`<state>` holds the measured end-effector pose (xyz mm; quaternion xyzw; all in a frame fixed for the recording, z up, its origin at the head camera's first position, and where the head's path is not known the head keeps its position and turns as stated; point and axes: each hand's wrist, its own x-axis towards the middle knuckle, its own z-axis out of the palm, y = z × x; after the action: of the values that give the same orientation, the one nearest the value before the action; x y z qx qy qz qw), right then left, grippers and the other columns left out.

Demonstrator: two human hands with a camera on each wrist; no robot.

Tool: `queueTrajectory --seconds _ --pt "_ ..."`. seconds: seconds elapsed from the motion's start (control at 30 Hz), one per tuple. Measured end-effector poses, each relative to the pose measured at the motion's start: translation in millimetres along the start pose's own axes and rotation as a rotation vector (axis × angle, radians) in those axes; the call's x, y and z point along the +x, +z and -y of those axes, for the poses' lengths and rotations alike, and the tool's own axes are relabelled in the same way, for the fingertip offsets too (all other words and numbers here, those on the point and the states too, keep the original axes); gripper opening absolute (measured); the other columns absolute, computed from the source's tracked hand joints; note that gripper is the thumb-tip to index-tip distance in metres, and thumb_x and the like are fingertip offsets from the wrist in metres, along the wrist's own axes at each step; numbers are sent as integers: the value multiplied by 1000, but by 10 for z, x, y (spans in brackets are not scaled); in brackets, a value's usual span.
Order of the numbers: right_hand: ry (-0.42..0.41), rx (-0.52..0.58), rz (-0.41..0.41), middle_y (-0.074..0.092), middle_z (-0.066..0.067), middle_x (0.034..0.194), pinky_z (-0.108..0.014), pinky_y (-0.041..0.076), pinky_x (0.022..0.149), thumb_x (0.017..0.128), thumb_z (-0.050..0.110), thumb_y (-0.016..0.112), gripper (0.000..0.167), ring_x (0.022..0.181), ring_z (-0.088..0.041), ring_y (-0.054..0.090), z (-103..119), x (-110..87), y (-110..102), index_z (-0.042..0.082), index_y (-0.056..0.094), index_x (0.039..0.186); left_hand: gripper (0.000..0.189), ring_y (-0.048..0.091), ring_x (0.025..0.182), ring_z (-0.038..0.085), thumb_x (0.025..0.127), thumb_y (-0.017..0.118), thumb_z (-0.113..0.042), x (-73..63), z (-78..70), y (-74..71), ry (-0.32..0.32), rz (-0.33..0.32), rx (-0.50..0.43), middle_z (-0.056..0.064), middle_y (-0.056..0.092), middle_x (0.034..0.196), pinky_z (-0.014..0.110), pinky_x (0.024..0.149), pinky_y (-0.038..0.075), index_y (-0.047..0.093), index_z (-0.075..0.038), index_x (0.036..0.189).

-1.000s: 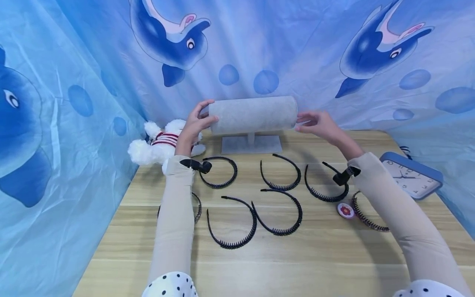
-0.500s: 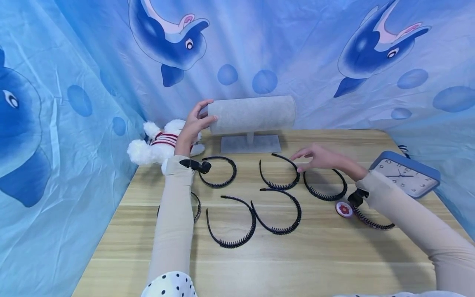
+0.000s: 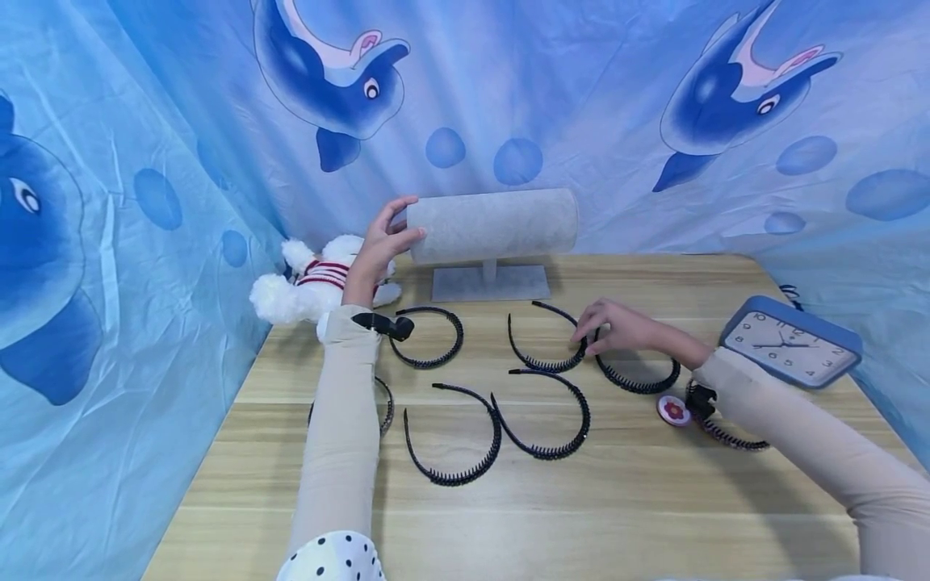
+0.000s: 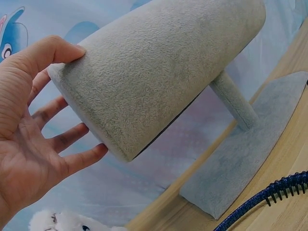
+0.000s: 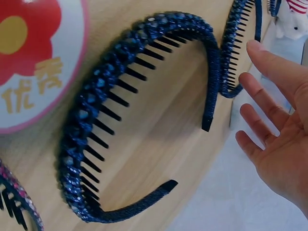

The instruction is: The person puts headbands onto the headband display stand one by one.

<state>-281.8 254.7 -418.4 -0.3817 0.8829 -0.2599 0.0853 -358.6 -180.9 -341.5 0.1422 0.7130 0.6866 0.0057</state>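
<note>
My left hand (image 3: 378, 246) grips the left end of a grey plush display stand's roll (image 3: 494, 224). In the left wrist view its thumb presses the roll's side while the other fingers lie against the end face. My right hand (image 3: 619, 327) is low over the table, fingertips right at the right side of a black toothed headband (image 3: 554, 367). In the right wrist view, its fingers (image 5: 263, 98) are spread and extended close to that headband. Beneath the hand and wrist lies another dark beaded headband (image 5: 91, 110), partly hidden in the head view.
Several more headbands, such as one at the front (image 3: 465, 482), lie on the wooden table (image 3: 508, 532). A white plush toy (image 3: 279, 298) sits at the left back, a blue clock (image 3: 792, 343) at the right. A round flower badge (image 3: 673, 410) lies near the right wrist.
My right hand has left the roll's right end and come down toward the viewer, to the headband below. My left hand has stayed on the roll's left end.
</note>
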Motion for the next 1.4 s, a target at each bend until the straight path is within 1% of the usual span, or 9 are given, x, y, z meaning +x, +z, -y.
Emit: queueTrajectory --seconds 0.07,0.27,0.53,0.77,0.97,1.13,1.23,1.3,1.4 --pt "18 -4 6 74 -9 107 -54 42 99 77 7 86 25 110 -35 57 7 2 21 8 81 102 63 40 145 33 94 68 -7 4 3 0 0 2 -1 7 36 162 50 111 44 44 -13 152" --pt "-19 -45 -7 73 -10 105 -47 41 95 74 5 87 25 107 -34 56 -4 28 79 9 82 98 64 41 145 32 94 69 -7 11 4 -4 -11 -2 -3 5 36 161 48 109 45 44 -14 152" --pt "-40 -66 -11 72 -8 103 -44 43 89 73 2 89 25 104 -30 54 -28 60 141 11 83 95 64 42 144 31 93 70 -8 3 1 7 -9 -12 -5 6 36 162 47 108 46 44 -15 152" --pt "0 -46 3 70 -7 102 -44 43 90 74 -1 87 21 105 -27 49 -33 72 181 14 83 88 67 40 146 32 93 70 -8 2 4 12 -5 -13 8 5 35 163 49 111 45 42 -13 153" --pt "-27 -54 7 70 -7 102 -43 43 88 75 0 87 20 103 -27 50 -26 77 155 15 82 88 66 38 147 31 94 69 -8 -15 5 9 0 -11 23 5 33 164 51 115 42 42 -15 153" --pt "-25 -10 22 71 -3 100 -41 44 89 76 1 86 21 100 -23 54 36 99 37 13 82 93 66 38 148 31 93 69 -8 -20 -1 9 -9 -10 15 5 33 164 51 116 41 43 -16 153" --pt "-32 29 28 72 -2 97 -45 46 87 78 1 84 21 97 -24 57 92 122 -56 11 82 96 65 39 147 30 94 69 -8 -21 -4 8 -9 -13 10 5 34 163 51 116 42 43 -16 153" --pt "-24 57 28 73 -4 98 -50 49 88 79 0 82 21 98 -28 60 135 136 -112 10 81 98 65 40 147 30 93 69 -8 -20 -2 12 -6 -14 9 5 35 163 51 115 42 43 -16 152" --pt "-8 93 22 74 -6 102 -60 49 99 82 -1 79 22 108 -39 62 196 156 -191 8 80 102 64 40 146 30 94 69 -8 -27 -1 19 3 -16 8 5 36 163 50 114 43 44 -16 152"
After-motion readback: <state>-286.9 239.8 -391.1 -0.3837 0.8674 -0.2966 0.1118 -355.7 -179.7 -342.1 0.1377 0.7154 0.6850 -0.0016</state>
